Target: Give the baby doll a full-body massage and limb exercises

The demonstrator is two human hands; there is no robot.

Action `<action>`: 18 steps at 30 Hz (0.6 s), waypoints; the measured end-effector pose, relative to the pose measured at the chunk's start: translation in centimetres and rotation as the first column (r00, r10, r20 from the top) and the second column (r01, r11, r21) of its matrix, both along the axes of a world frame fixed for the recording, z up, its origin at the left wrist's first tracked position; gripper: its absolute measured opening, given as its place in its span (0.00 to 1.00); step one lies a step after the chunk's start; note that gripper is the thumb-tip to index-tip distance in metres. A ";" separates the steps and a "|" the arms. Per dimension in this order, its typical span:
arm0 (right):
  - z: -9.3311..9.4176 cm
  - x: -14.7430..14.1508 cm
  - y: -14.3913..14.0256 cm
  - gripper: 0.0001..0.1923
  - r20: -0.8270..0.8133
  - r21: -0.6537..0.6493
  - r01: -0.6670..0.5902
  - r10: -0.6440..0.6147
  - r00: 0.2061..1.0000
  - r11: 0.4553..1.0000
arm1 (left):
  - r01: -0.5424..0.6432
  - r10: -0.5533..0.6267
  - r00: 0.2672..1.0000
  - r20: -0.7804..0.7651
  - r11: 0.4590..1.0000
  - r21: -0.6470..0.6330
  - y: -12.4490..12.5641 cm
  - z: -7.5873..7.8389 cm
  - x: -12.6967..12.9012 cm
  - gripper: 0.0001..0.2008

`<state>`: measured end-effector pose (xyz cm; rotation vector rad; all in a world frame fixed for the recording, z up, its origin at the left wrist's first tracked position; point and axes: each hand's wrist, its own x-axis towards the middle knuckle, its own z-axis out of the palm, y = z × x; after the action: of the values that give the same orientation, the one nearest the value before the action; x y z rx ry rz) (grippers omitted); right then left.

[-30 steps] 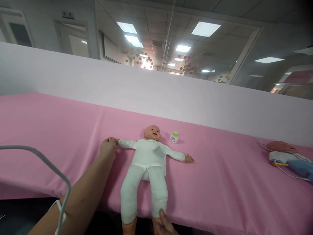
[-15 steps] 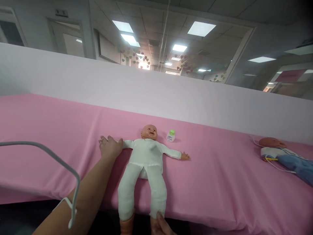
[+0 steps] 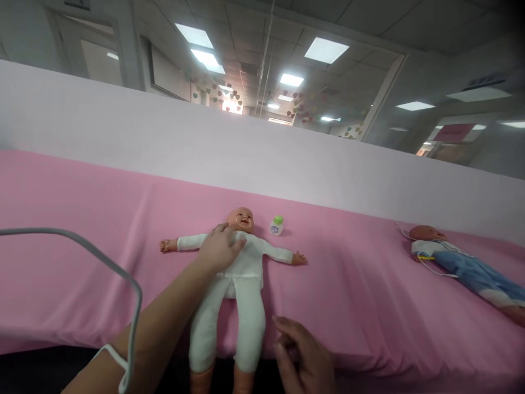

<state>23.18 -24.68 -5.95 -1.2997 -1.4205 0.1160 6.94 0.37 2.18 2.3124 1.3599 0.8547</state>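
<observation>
Fingers of the right hand (image 3: 301, 353) hover loosely spread at the lower centre, holding nothing, just beside the doll's legs. Mid-frame, the doll (image 3: 238, 273) lies face-up on the pink tabletop (image 3: 82, 230), feet overhanging the near edge. The left hand (image 3: 221, 249) rests flat on its chest, grip unclosed. A tug at the legs could slide it off; the small bottle (image 3: 276, 225) behind its head might tip.

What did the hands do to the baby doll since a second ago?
The left hand left the doll's outstretched hand and moved onto its chest by the neck. The right hand let go of the doll's leg and now hovers open beside it. The doll stays on its back on the pink cloth, bottle beside its head.
</observation>
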 end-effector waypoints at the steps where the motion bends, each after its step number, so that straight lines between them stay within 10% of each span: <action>1: 0.8 0.4 1.1 0.14 -0.027 -0.044 -0.011 0.010 1.000 0.999 | 0.038 -0.038 0.999 -0.010 0.999 -0.005 0.0 -0.1 0.4 0.30; 9: 3.0 1.5 8.5 0.20 -0.260 -0.405 -0.165 0.060 0.964 0.899 | 0.132 -0.126 0.984 -0.128 0.991 0.034 1.1 -2.7 0.2 0.30; 18: 2.0 2.9 13.0 0.32 -0.442 -0.452 -0.345 0.129 0.888 0.823 | 0.120 -0.114 0.988 -0.108 0.992 0.045 0.8 -3.1 0.0 0.30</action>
<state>26.09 -11.71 -3.92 -1.4131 -1.2297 0.9494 6.98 1.19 -0.91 2.4808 1.2419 0.7505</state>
